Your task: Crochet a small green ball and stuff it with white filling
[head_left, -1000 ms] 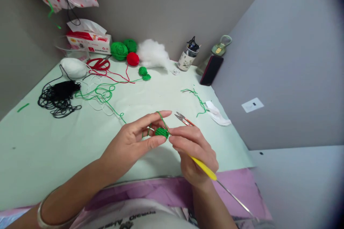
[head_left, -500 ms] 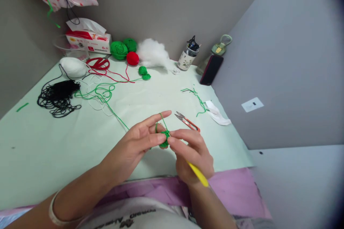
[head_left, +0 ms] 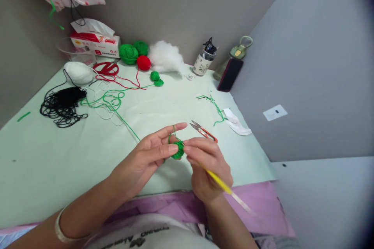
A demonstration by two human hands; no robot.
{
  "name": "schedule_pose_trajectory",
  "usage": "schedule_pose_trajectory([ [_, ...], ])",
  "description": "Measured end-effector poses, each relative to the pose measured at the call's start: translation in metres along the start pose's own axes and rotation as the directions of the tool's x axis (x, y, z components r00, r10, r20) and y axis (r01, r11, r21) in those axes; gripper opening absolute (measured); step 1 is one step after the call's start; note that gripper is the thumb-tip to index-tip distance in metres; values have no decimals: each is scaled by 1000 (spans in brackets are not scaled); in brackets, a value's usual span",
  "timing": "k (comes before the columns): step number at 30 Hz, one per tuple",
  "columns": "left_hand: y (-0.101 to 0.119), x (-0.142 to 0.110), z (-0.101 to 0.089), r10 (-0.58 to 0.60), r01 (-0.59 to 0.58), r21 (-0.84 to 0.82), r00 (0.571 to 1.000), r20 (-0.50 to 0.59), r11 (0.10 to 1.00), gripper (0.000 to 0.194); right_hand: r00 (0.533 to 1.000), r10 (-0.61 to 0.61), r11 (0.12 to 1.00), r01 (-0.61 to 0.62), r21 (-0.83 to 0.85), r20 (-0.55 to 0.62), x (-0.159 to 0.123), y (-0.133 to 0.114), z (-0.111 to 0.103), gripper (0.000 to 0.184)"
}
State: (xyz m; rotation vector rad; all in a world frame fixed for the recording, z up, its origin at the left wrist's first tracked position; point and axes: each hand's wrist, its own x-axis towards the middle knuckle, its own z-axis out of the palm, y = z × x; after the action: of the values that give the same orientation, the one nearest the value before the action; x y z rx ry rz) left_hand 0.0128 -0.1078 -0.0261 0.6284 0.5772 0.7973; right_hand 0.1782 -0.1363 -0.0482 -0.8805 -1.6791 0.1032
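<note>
Two hands: left hand (head_left: 146, 153) pinched one green crocheted piece (head_left: 177, 151); right hand (head_left: 209, 165) gripped one yellow hook (head_left: 218, 179) at its two-o'clock edge. On tabletop (head_left: 87, 163), from piece: one snips (head_left: 209, 134), two o'clock; four green balls (head_left: 128, 53), one red ball (head_left: 143, 62), eleven.

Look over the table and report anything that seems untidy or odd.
The black yarn lies in a loose, tangled-looking heap on the table's left, and green yarn beside it trails in slack loops; both look messy against the wound red ball.
</note>
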Motion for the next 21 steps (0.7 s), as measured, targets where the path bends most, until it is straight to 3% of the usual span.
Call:
schedule_pose_trajectory([
  [5, 7, 2, -6, 33, -33, -7, 998, 44, 999, 45, 964, 263, 924, -241, 298, -34, 9, -3, -2, 22],
  [10, 8, 3, -10, 44, -47, 58, 997, 55, 997, 46, 865, 497, 734, -463, 496, 71, 12, -5, -5, 14],
  [18, 8, 3, -12, 97, -101, 193, 995, 30, 976, 40, 756, 633, 545, -588, 598, 166, 17, -3, -5, 16],
  [21, 4, 2, -9, 98, -110, 175, 992, 77, 978, 42, 787, 598, 565, -551, 615, 155, 15, -3, 4, 13],
])
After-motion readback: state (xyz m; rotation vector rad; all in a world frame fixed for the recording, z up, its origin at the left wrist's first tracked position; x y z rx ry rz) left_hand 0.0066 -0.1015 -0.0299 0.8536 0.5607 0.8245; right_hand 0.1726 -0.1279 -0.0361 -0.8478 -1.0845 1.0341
